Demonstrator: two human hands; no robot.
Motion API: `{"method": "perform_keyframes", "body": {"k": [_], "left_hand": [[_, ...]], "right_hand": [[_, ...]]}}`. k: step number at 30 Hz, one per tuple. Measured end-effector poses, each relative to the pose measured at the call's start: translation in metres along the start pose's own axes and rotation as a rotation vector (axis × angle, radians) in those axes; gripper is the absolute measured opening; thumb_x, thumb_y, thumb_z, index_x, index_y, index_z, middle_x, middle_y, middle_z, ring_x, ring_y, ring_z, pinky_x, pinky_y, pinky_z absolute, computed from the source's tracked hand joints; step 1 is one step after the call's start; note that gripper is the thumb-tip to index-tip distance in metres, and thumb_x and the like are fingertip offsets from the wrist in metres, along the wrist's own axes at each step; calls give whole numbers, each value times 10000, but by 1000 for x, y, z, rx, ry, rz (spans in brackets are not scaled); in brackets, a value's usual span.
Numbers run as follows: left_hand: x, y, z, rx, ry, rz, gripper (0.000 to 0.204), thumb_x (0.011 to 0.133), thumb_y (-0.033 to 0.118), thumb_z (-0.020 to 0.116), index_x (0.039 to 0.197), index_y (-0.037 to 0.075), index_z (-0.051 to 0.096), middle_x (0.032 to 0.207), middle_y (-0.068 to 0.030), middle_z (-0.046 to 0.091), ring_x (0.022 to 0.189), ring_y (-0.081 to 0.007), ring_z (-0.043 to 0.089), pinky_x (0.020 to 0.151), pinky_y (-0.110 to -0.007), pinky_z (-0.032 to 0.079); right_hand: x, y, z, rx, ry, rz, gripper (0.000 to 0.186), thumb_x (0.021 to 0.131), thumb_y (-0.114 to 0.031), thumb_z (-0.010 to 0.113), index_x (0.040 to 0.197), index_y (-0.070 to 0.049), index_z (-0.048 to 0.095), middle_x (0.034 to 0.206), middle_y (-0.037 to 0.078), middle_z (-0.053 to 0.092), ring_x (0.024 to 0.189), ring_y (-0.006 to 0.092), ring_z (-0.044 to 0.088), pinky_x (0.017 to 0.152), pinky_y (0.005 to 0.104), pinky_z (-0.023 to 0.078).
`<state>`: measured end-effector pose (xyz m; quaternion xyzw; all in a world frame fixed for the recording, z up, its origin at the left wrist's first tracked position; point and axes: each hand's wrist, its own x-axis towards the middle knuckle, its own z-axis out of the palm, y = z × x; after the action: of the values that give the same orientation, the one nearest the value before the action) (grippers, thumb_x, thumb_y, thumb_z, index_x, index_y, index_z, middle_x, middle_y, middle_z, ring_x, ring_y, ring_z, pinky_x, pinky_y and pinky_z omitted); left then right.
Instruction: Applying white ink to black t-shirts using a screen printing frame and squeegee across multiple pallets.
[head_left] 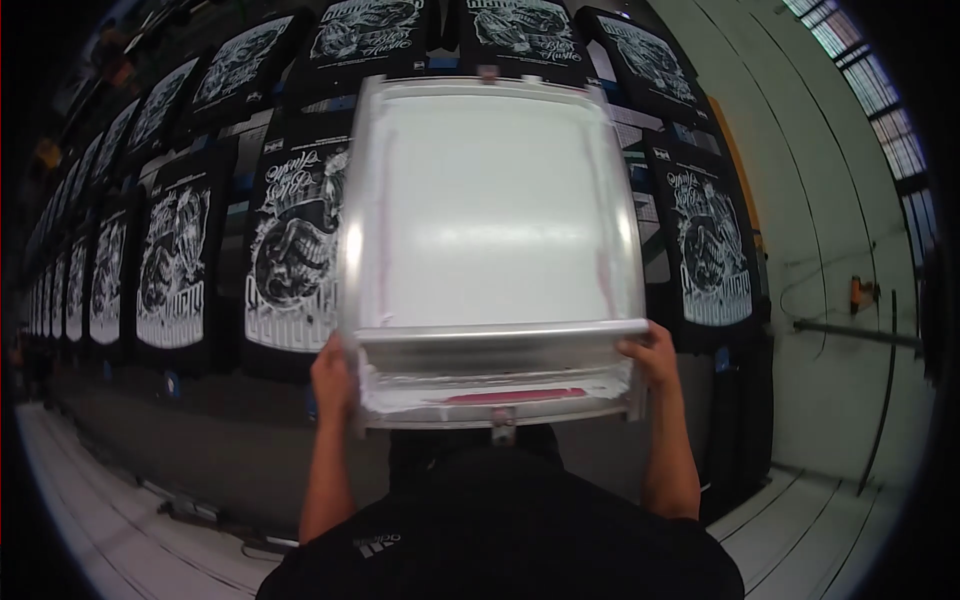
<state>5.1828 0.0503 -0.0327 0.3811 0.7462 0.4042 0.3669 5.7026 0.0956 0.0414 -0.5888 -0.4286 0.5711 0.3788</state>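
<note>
A screen printing frame (630, 245) with silvery metal rails is held in front of me, over the rows of printed shirts. White ink covers much of its mesh (490, 160). Across its near end lies a metal squeegee (500, 345), with smeared white ink and a pink-red strip (515, 396) behind it. My left hand (332, 378) grips the frame's left rail near the squeegee's end. On the opposite side, my right hand (655, 355) is closed around the right rail, its thumb against the squeegee's right end. The fingers under the frame are hidden.
Black shirts with white prints lie in two rows, including one just left of the frame (295, 245) and one to its right (712, 245). At the far right, an orange tool (860, 295) hangs near the pale wall (800, 180). A dark bar (860, 334) juts out below it.
</note>
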Motion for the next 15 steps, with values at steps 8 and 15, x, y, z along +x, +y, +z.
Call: {"method": "perform_keyframes", "body": {"k": [8, 15], "left_hand": [[-57, 49, 152, -164, -19, 0, 428, 1038, 286, 449, 1247, -63, 582, 1132, -87, 665, 1047, -126, 571, 937, -257, 432], [-68, 60, 177, -79, 53, -11, 420, 1030, 296, 472, 1242, -44, 596, 1095, -70, 672, 996, -110, 577, 902, -254, 449]], "right_hand": [[21, 18, -163, 46, -28, -9, 350, 696, -57, 778, 1027, -6, 677, 944, 37, 686, 883, 132, 623, 848, 287, 482], [45, 37, -201, 80, -84, -21, 355, 720, -39, 776, 1056, -6, 667, 978, 46, 681, 914, 144, 621, 850, 292, 491]]}}
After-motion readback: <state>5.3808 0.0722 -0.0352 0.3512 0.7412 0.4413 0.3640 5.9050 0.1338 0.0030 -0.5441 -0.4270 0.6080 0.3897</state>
